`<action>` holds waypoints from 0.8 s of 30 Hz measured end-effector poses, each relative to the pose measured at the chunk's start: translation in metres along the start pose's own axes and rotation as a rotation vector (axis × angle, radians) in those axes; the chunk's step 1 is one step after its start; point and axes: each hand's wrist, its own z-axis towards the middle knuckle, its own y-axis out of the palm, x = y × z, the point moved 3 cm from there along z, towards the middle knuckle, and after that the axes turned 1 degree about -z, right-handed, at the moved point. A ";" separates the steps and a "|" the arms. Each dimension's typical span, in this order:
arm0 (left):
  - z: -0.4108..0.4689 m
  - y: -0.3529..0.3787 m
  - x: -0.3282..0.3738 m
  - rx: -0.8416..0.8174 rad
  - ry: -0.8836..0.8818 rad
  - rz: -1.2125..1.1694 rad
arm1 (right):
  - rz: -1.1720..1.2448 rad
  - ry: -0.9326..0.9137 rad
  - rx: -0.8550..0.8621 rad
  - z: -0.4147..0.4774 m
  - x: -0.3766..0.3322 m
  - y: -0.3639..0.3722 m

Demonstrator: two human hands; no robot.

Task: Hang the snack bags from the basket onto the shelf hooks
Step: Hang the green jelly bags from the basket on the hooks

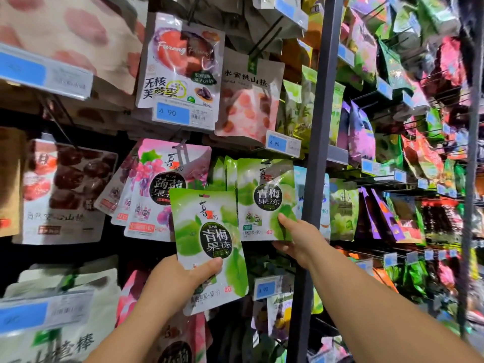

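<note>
My left hand grips a green plum-jelly snack bag by its lower part, thumb across the front, holding it upright in front of the shelf. My right hand pinches the bottom corner of an identical green bag that hangs at the front of a row of green bags on a hook. The held bag sits just left of and lower than the hanging one. A pink grape-jelly bag hangs on the hook to the left. The basket is out of view.
Rows of hanging snack bags fill the shelves on all sides, with blue price tags on the hook ends. A grey upright post stands just right of my right hand. More hooks with bags extend along the aisle at right.
</note>
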 end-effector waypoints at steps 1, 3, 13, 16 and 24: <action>0.000 0.000 0.002 -0.004 -0.002 -0.009 | -0.021 0.013 0.016 0.000 0.003 -0.001; 0.000 0.002 0.006 -0.009 0.000 -0.031 | -0.103 0.027 0.040 -0.002 0.008 -0.003; 0.012 0.031 0.015 -0.117 -0.061 -0.302 | -0.840 -0.328 0.148 -0.042 0.006 -0.017; 0.016 0.038 0.025 -0.131 -0.044 -0.303 | -0.815 -0.378 0.139 -0.053 0.001 -0.022; 0.034 0.066 0.048 -0.204 -0.053 -0.276 | -0.288 -0.110 -0.246 -0.067 0.002 -0.021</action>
